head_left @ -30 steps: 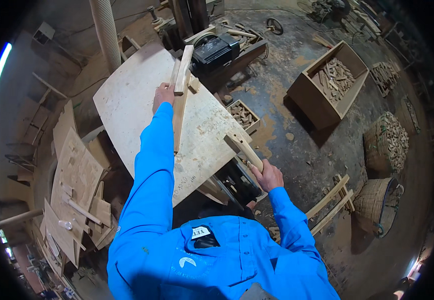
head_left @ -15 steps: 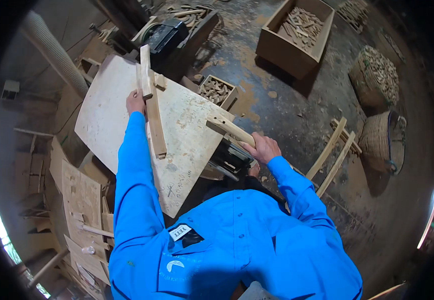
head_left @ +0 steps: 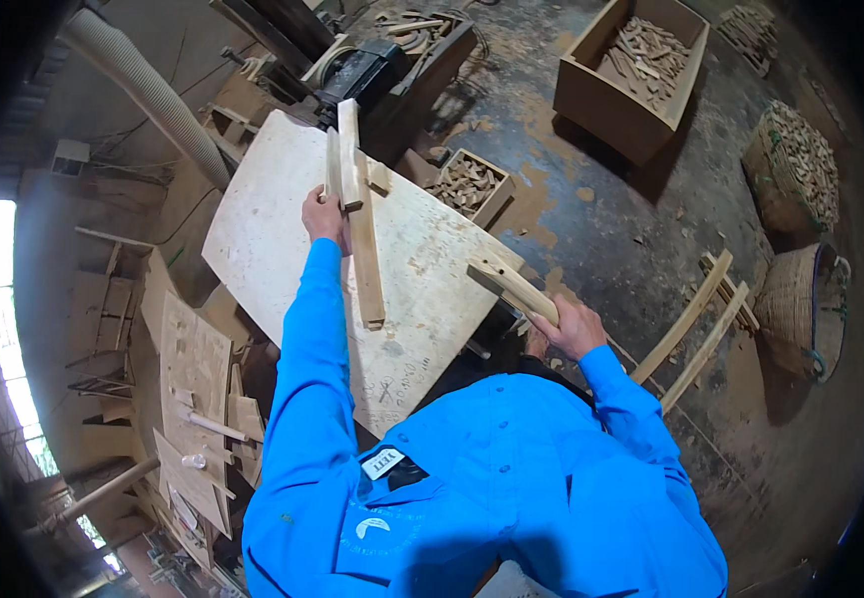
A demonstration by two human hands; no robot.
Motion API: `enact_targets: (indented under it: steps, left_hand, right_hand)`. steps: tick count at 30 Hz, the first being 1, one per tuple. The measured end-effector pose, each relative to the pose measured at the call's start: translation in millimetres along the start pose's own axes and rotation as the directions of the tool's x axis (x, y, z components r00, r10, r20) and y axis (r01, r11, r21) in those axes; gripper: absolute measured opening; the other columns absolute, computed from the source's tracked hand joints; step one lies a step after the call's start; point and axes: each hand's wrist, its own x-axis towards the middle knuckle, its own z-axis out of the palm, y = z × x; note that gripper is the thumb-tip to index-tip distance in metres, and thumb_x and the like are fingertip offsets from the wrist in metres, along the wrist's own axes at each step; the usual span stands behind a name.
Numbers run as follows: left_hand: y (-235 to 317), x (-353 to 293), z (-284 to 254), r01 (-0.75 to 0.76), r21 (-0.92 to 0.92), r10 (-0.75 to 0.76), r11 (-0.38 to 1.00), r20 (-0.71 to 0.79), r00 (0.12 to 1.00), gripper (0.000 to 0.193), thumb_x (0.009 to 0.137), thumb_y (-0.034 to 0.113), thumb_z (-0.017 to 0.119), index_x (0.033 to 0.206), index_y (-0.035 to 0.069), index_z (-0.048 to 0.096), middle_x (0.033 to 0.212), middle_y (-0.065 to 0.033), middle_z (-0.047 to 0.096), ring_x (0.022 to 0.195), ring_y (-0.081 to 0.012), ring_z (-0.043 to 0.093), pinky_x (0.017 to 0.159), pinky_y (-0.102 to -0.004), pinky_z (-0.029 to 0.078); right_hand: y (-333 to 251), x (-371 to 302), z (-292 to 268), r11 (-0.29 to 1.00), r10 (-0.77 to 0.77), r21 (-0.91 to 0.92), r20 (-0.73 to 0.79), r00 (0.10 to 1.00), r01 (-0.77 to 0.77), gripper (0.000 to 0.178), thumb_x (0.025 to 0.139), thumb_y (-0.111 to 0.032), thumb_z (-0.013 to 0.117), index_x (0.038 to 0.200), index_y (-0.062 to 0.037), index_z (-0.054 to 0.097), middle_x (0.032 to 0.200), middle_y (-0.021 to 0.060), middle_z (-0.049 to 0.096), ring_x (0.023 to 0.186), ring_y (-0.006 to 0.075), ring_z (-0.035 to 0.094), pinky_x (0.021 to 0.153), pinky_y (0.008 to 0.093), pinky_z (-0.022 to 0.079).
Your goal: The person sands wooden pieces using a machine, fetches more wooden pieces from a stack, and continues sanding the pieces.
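Observation:
My left hand (head_left: pixel 323 214) is closed round the near end of a narrow wooden piece (head_left: pixel 333 159), up against wooden strips fixed on a pale board (head_left: pixel 263 219). One of these is a short thick strip (head_left: pixel 349 145); a longer strip (head_left: pixel 367 269) runs toward me, and a small block (head_left: pixel 379 177) sits to its right. My right hand (head_left: pixel 576 327) grips the near end of a wooden bar (head_left: pixel 514 286) with holes at its far end. That bar reaches over the board's right corner. The fingers' undersides are hidden on both hands.
Behind the board stands a dark machine (head_left: pixel 367 75), with a ribbed hose (head_left: pixel 148 95) to its left. A small box of offcuts (head_left: pixel 500 199) and a large wooden box (head_left: pixel 606 115) are beyond. Baskets (head_left: pixel 791 299) and long curved strips (head_left: pixel 686 314) lie to the right.
The whole view has shifted, so the board, boxes and both hands appear farther right and mostly slightly lower. Both hands keep their grip, with little visible movement relative to the board.

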Motion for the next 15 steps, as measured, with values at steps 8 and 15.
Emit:
enact_targets:
  steps: [8, 15]
  left_hand:
    - [29, -59, -11, -0.351, 0.586, 0.373, 0.73, 0.088, 0.923, 0.04, 0.096, 0.02, 0.067, 0.131, 0.001, 0.07, 0.121, -0.02, 0.062, 0.117, -0.0387, 0.06, 0.102, -0.0482, 0.051]
    - [5, -57, -29, -0.18, 0.327, 0.182, 0.928, 0.025, 0.983, 0.045, 0.101, 0.032, 0.067, 0.133, 0.0, 0.071, 0.121, -0.0221, 0.068, 0.115, -0.037, 0.066, 0.101, -0.044, 0.053]
  right_hand:
    - [8, -15, 3, 1.0, 0.001, -0.006, -0.011, 1.0, -0.001, 0.056, 0.097, -0.059, 0.066, 0.097, -0.0031, 0.063, 0.085, 0.0251, 0.073, 0.081, 0.044, 0.073, 0.073, 0.0554, 0.056]
    - [6, -16, 2, 1.0, 0.0, -0.007, 0.022, 1.0, 0.0, 0.052, 0.097, -0.056, 0.066, 0.097, -0.0033, 0.064, 0.086, 0.0245, 0.073, 0.08, 0.0444, 0.073, 0.073, 0.0548, 0.056]
